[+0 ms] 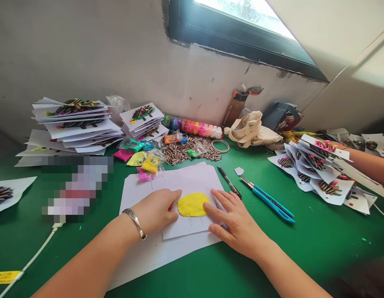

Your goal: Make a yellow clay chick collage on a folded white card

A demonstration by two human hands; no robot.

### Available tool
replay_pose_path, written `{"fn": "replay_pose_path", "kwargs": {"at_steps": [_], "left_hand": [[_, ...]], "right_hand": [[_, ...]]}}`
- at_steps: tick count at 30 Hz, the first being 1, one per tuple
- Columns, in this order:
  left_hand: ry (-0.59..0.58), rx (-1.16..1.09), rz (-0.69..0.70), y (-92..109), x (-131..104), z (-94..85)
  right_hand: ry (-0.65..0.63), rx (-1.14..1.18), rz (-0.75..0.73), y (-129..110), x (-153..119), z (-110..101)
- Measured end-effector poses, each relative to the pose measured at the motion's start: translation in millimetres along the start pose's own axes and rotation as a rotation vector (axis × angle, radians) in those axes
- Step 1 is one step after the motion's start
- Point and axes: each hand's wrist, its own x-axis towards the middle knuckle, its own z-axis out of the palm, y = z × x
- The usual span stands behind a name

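Observation:
A flattened yellow oval of modelling clay [192,205] lies on a small white sheet [179,232]. Two short pencilled legs show below the clay. My left hand [159,209], with a silver bangle on the wrist, rests on the sheet at the left of the clay, thumb and forefinger apart and the other fingers hidden. On the right, my right hand [230,217] lies with spread fingers, one fingertip touching the clay's edge. Beneath is a stack of larger white paper [138,256]. A black pen [229,182] and a blue utility knife [271,202] lie beyond my right hand.
Stacked seed-picture cards [83,134] stand at the back left, more cards [319,169] at the right. Sunflower seeds [179,154], bagged clay [150,163], a tape roll [220,146], a bottle [235,108] and a cloth bag [252,130] line the back. Another person's arm [368,165] reaches in from the right.

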Motion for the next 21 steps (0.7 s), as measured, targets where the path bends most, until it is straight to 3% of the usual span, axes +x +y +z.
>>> {"fn": "replay_pose_path", "kwargs": {"at_steps": [21], "left_hand": [[0.001, 0.004, -0.006, 1.9, -0.5, -1.9]], "right_hand": [[0.034, 0.030, 0.068, 0.1, 2.4, 0.8]]}}
